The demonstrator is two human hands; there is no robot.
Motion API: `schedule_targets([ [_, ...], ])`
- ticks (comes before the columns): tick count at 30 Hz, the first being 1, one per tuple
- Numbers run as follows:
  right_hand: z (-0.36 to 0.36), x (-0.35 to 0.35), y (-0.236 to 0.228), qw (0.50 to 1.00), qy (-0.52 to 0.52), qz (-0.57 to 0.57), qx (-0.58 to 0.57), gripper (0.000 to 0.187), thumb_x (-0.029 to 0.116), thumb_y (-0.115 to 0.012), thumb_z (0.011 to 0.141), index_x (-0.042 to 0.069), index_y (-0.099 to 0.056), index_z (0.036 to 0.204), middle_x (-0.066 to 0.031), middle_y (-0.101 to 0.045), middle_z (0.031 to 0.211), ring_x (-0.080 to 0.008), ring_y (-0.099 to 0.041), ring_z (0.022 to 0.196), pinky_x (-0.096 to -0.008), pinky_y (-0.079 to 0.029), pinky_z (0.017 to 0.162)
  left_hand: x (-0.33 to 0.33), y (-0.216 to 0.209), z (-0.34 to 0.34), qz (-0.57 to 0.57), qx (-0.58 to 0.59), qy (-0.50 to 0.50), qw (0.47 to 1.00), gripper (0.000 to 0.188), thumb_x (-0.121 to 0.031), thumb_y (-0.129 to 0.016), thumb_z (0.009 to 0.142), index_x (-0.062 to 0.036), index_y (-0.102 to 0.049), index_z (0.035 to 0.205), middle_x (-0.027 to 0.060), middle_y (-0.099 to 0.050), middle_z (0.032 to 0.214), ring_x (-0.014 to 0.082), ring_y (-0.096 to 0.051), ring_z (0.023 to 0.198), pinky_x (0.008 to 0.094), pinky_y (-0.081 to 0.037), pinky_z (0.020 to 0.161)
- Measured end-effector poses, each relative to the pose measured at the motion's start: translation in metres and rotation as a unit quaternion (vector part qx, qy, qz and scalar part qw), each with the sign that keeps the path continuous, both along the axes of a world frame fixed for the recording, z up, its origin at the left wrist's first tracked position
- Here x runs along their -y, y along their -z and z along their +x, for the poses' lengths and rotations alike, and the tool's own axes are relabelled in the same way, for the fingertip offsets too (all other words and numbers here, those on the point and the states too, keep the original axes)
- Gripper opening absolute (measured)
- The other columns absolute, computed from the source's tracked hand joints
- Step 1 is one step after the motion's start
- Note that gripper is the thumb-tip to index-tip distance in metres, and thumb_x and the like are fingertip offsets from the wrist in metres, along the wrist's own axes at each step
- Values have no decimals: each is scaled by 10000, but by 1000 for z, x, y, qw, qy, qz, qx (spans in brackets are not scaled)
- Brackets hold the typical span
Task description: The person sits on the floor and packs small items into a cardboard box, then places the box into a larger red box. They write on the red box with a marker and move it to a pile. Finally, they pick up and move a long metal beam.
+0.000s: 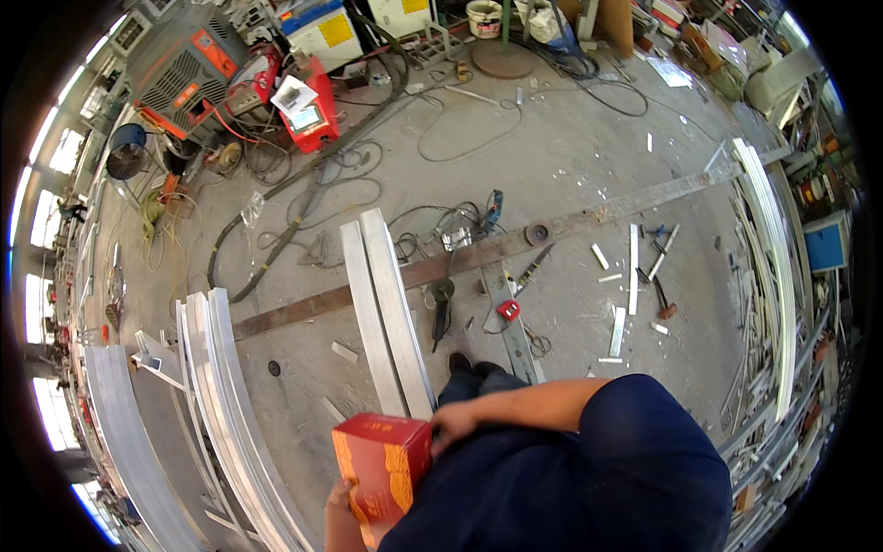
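Observation:
A red and orange cardboard box (374, 469) is held close against my front at the bottom of the view. My left hand (340, 495) grips its left side, with the fingers partly hidden. At the upper right edge of the box, my right hand (454, 424) holds on, its fingertips partly out of sight. Just beyond the box, two long silver metal profiles (377, 313) lie side by side, pointing away from me.
More long profiles (221, 386) lie at left. A rusty flat bar (441, 265) crosses the floor, with an angle grinder (442, 299), a red tape measure (508, 310) and a hammer (664, 302) around it. Cables and a red machine (313, 115) are farther off.

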State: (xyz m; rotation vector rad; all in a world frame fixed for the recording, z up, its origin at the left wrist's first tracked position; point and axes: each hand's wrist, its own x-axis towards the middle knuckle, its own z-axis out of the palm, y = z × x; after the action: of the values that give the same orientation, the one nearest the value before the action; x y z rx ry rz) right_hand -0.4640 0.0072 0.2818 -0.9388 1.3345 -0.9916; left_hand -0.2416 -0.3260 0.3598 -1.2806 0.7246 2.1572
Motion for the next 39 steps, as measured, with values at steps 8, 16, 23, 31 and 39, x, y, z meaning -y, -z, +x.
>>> schedule_targets([
  [8,-33,-222,33,730,561,388,-37,518,483,-698,858,40,-713,1125,-125,-738,1004,-215,-710,906,-353,-550,811,-35,-53,-146,-47,-28,106,993,804,-305,-847,659,-33,-545,1353,154,-656,1240,343,-646,1089,468,-537,954],
  [16,133,-417,51,494,670,535,147,353,349,-734,874,-2,-715,900,-96,-691,760,-192,-637,599,-353,-514,543,-58,-8,-233,-77,52,188,978,699,-324,-811,702,-58,-599,1313,142,-677,1223,325,-652,1078,450,-524,959],
  [23,137,-495,94,556,572,497,340,471,365,-701,909,23,-642,1228,-148,-686,1155,-277,-678,960,-416,-566,828,-173,-26,-339,-107,38,198,973,553,-294,-711,817,-57,-605,1306,152,-680,1219,331,-667,1047,460,-524,961],
  [31,-87,-645,97,505,798,270,188,352,275,-668,937,-13,-650,1138,-118,-701,975,-196,-664,759,-341,-540,671,-335,-99,-452,-106,-16,253,961,626,-291,-733,809,-53,-562,1362,154,-667,1251,317,-667,1076,461,-531,956],
  [39,-199,-713,54,520,825,182,130,370,236,-627,940,-33,-613,1193,-121,-696,969,-205,-669,753,-331,-548,687,-449,-177,-574,-64,-236,417,876,1050,-365,-801,773,-85,-196,1584,103,-409,1527,218,-421,1377,374,-334,1147],
])
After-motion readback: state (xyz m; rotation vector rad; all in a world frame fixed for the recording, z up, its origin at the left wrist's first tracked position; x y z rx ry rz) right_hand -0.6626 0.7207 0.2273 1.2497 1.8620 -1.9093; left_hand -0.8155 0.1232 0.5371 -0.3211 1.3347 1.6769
